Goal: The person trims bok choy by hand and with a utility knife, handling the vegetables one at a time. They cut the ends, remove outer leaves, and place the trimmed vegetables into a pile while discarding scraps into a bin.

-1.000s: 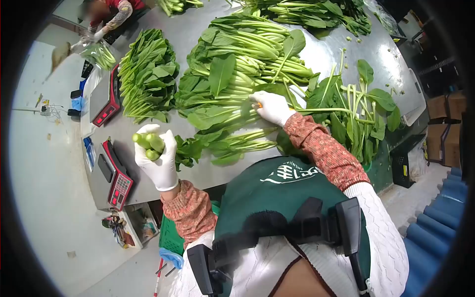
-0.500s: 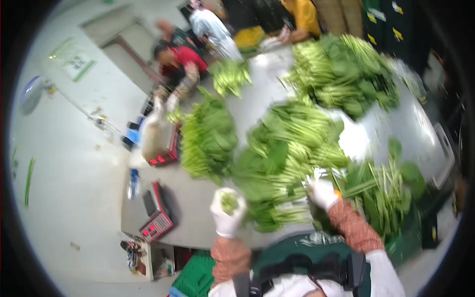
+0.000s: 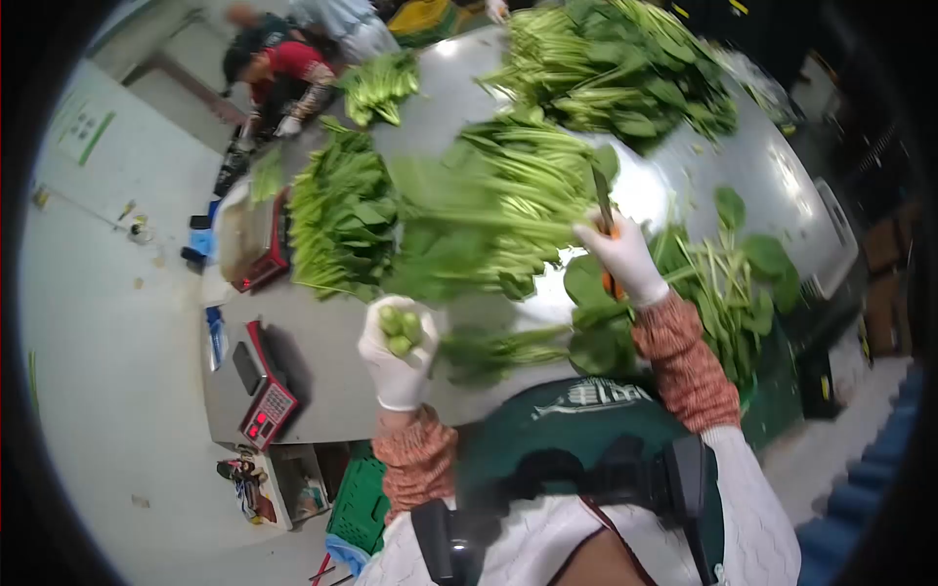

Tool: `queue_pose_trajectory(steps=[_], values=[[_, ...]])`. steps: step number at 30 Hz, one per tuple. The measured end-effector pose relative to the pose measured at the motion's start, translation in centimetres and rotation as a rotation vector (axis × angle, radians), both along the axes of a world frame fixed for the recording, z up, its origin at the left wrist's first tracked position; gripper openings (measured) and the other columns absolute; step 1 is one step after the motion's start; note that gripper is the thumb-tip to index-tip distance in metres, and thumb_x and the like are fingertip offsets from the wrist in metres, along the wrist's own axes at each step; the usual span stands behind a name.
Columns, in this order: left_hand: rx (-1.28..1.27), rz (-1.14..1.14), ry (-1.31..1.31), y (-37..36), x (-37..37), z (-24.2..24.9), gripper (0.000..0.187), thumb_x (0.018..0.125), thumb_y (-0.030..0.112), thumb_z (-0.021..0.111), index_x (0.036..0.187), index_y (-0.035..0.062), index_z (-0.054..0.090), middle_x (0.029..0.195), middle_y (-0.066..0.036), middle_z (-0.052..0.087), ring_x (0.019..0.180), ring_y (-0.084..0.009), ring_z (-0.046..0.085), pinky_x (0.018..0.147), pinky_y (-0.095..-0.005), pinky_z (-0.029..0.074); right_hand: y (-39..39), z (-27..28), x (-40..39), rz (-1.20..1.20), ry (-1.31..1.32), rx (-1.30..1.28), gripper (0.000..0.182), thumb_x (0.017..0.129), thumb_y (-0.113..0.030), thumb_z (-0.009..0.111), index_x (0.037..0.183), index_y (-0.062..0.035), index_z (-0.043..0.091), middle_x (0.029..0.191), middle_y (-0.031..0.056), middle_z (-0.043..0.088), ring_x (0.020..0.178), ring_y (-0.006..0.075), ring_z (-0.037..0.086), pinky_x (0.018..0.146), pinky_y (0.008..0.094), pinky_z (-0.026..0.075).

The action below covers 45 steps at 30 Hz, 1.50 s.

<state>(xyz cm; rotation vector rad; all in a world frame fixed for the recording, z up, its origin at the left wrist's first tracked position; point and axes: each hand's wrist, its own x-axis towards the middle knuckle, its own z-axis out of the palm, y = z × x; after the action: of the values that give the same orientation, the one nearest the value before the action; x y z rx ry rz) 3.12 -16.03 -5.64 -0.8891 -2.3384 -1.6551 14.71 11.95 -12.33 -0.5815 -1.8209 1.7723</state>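
Note:
My left hand (image 3: 396, 354), in a white glove, is closed around a bunch of leafy green stalks (image 3: 401, 328), their pale cut ends facing up. My gloved right hand (image 3: 630, 259) grips a knife (image 3: 603, 195) with an orange handle, its blade pointing away from me. A motion-blurred green stalk (image 3: 498, 223) stretches left from the fingers of that hand, over the big middle pile of greens (image 3: 542, 181). Beside my right wrist lie loose leafy stalks (image 3: 718, 283). A small bundle of greens (image 3: 508, 350) rests near the table's front edge, between my hands.
The metal table (image 3: 342, 376) carries another heap of greens (image 3: 620, 68) at the back and a row (image 3: 342, 215) on the left. A red scale (image 3: 264, 386) stands at the left edge, another scale (image 3: 259, 239) behind it. A person in red (image 3: 293, 68) works at far left.
My right hand has lifted from the pile, and the knife now shows plainly with a stalk at its fingers. The left hand still holds its bunch. The camera view has shifted.

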Motion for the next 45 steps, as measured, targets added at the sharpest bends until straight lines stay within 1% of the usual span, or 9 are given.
queue_pose_trajectory(steps=[7, 12, 15, 17, 22, 31, 35, 40, 45], values=[[-0.182, -0.121, 0.515, 3.6, 0.6, 0.5, 0.039, 0.062, 0.006, 0.077, 0.099, 0.0065, 0.064, 0.087, -0.01, 0.064, 0.079, -0.0328, 0.061, 0.075, -0.0384, 0.048, -0.6, 1.4, 1.2, -0.206, 0.037, 0.436, 0.029, 0.085, -0.02, 0.077, 0.096, 0.0002, 0.06, 0.074, 0.0063, 0.058, 0.066, 0.011, 0.053, 0.061, 0.0284, 0.046], [-0.332, -0.304, 0.731, 7.6, 2.0, 1.2, 0.045, 0.063, 0.006, 0.079, 0.106, 0.0064, 0.065, 0.103, -0.013, 0.068, 0.093, -0.0305, 0.065, 0.079, -0.0377, 0.049, -3.3, 4.8, 2.2, -0.023, 0.001, 0.554, 0.024, 0.082, -0.019, 0.076, 0.095, -0.0031, 0.064, 0.073, 0.0116, 0.063, 0.066, 0.0227, 0.064, 0.062, 0.0321, 0.049], [-0.363, -0.393, 0.548, 8.4, 2.3, -0.4, 0.045, 0.064, 0.009, 0.08, 0.105, 0.0047, 0.065, 0.1, -0.013, 0.068, 0.089, -0.0322, 0.065, 0.079, -0.039, 0.05, -4.2, 5.3, 2.7, 0.1, 0.068, 0.446, 0.022, 0.083, -0.017, 0.076, 0.094, -0.0022, 0.065, 0.073, 0.0093, 0.062, 0.064, 0.0163, 0.059, 0.062, 0.03, 0.049], [-0.285, -0.377, 0.432, 8.7, 2.5, -0.9, 0.039, 0.066, 0.006, 0.076, 0.103, 0.0033, 0.064, 0.09, -0.014, 0.068, 0.08, -0.0297, 0.066, 0.073, -0.0359, 0.052, -4.2, 5.0, 3.0, 0.189, 0.097, 0.024, 0.02, 0.089, -0.017, 0.071, 0.1, -0.0013, 0.066, 0.077, 0.0073, 0.066, 0.066, 0.0105, 0.058, 0.063, 0.029, 0.049], [-0.256, -0.378, 0.129, 8.5, 1.9, -1.9, 0.037, 0.068, 0.005, 0.074, 0.104, 0.0042, 0.064, 0.085, -0.013, 0.069, 0.077, -0.0279, 0.068, 0.071, -0.0339, 0.053, -4.1, 2.0, 3.7, -0.124, -0.057, 0.871, 0.032, 0.082, -0.004, 0.068, 0.114, -0.0051, 0.065, 0.098, 0.0121, 0.072, 0.081, 0.0254, 0.07, 0.069, 0.0325, 0.055], [-0.193, -0.472, -0.131, 8.9, 2.4, -1.3, 0.031, 0.07, -0.001, 0.071, 0.1, -0.0001, 0.064, 0.083, -0.002, 0.065, 0.075, -0.0061, 0.058, 0.07, -0.0235, 0.049, -4.6, -0.7, 3.5, -0.3, -0.15, 0.864, 0.037, 0.08, -0.003, 0.065, 0.117, -0.011, 0.064, 0.092, 0.0166, 0.07, 0.078, 0.033, 0.069, 0.065, 0.0374, 0.054], [-0.128, -0.503, -0.169, 8.6, 2.3, -0.7, 0.03, 0.073, 0.0, 0.073, 0.101, -0.0001, 0.064, 0.088, 0.0, 0.066, 0.078, -0.0059, 0.058, 0.072, -0.0229, 0.049, 0.3, -5.5, 4.7, -0.309, -0.49, 0.542, 0.03, 0.083, -0.016, 0.064, 0.112, -0.0096, 0.064, 0.085, 0.0173, 0.07, 0.081, 0.0361, 0.068, 0.073, 0.0449, 0.054], [-0.007, -0.462, -0.29, 7.2, 0.8, -0.3, 0.032, 0.075, 0.0, 0.073, 0.106, -0.0002, 0.064, 0.091, -0.004, 0.068, 0.082, -0.0085, 0.062, 0.074, -0.0241, 0.051, -0.5, -2.3, 5.1, -0.201, -0.196, 0.156, 0.02, 0.095, -0.017, 0.061, 0.105, -0.0012, 0.068, 0.073, 0.0091, 0.069, 0.072, 0.0108, 0.067, 0.069, 0.0255, 0.052], [-0.064, -0.443, -0.277, 7.2, 0.8, 0.3, 0.033, 0.075, 0.0, 0.073, 0.106, 0.0001, 0.064, 0.091, -0.004, 0.067, 0.082, -0.0074, 0.06, 0.075, -0.0232, 0.05, -4.0, 3.1, 3.6, 0.233, 0.1, 0.175, 0.042, 0.091, -0.015, 0.066, 0.131, -0.0049, 0.056, 0.101, 0.0056, 0.068, 0.087, 0.0121, 0.063, 0.079, 0.0265, 0.051]])
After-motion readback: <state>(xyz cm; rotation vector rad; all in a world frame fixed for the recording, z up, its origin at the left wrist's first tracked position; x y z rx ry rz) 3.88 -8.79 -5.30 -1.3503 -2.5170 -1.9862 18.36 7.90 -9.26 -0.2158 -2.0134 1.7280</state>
